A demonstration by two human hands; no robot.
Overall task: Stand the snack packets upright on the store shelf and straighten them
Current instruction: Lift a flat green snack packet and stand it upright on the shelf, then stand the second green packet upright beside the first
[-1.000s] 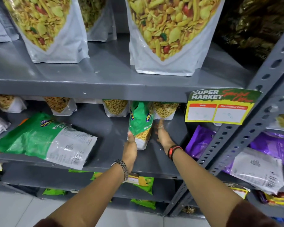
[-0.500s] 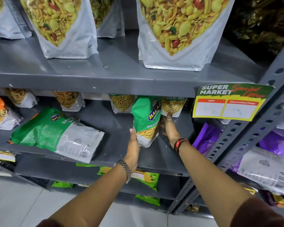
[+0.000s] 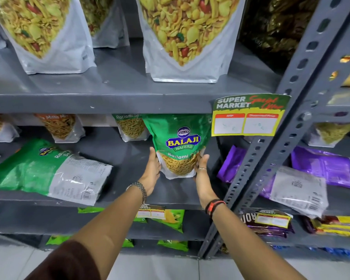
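Your left hand (image 3: 153,170) and right hand (image 3: 202,174) clamp the upright green packet (image 3: 179,146) at its lower sides on the middle shelf (image 3: 117,197), long axis toward twelve o'clock. The fallen packet (image 3: 47,170) lies at nine o'clock, probably nearer your left hand.

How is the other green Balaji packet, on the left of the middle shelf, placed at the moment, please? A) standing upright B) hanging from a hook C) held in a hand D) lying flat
D: the green packet lies flat on the middle shelf, back label showing, with neither hand on it.
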